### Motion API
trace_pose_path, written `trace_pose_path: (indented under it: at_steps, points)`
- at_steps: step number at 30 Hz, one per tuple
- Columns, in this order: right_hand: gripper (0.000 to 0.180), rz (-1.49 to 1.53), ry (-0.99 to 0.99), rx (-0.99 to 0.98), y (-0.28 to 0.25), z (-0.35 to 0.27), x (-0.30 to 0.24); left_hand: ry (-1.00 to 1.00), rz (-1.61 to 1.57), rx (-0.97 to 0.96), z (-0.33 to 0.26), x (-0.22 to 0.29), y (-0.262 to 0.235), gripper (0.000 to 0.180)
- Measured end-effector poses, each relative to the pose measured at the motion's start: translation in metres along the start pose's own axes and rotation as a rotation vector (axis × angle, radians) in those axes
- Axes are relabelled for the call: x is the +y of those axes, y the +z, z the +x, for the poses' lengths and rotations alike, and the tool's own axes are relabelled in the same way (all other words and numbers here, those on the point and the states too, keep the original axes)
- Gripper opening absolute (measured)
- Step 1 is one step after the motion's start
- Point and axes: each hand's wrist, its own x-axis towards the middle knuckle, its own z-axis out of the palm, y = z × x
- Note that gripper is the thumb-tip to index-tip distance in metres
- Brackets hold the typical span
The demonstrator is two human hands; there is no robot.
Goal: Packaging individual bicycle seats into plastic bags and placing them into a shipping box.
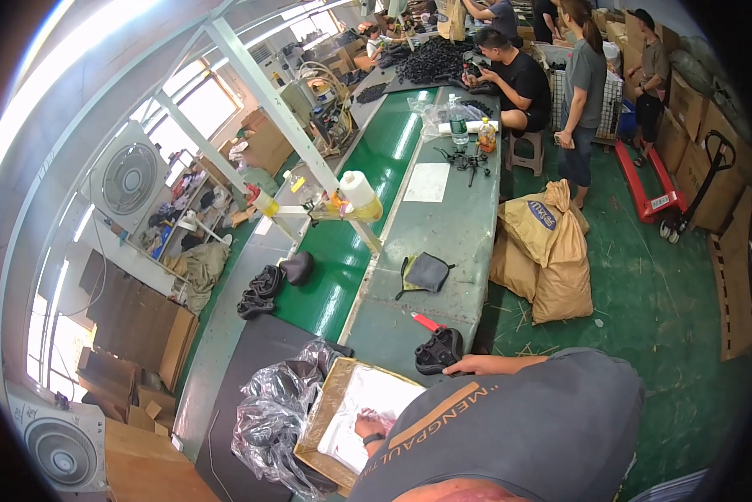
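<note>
We stand at a long grey-green worktable point(451, 230) with a glossy green belt point(330, 289) along it, in a cluttered workshop with a green floor point(627, 309) and tan sacks point(564, 280) beside the table. Before us, an open cardboard box point(315, 418) has white lining point(376, 386); our left hand point(367, 425) is inside, its grip unclear. Beside it, a clear plastic bag point(263, 410) holds dark pieces. Our right hand point(469, 366) touches a black moulded part point(439, 350) on the tabletop; we cannot tell whether it grips.
</note>
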Motion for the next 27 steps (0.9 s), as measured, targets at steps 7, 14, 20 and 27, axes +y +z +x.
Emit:
trace_pose_path:
  at_steps: [7,14,20,27]
  points:
    - [0.051,-0.010,-0.023,-0.049,0.064,-0.032,-0.061,-0.396,-1.097,-0.151,-0.077,0.151,-0.009,0.028]
    - [0.052,0.232,0.058,-0.685,0.144,-0.040,-0.108,-0.340,-0.453,-0.601,-0.186,0.257,0.129,0.038]
    - [0.046,0.134,-0.116,-0.703,0.144,-0.059,-0.112,-0.172,-0.476,-0.627,-0.189,0.239,0.122,0.023]
    - [0.047,0.246,-0.392,-0.691,0.134,-0.106,-0.117,0.182,-0.934,-0.418,-0.174,0.277,0.068,0.012]
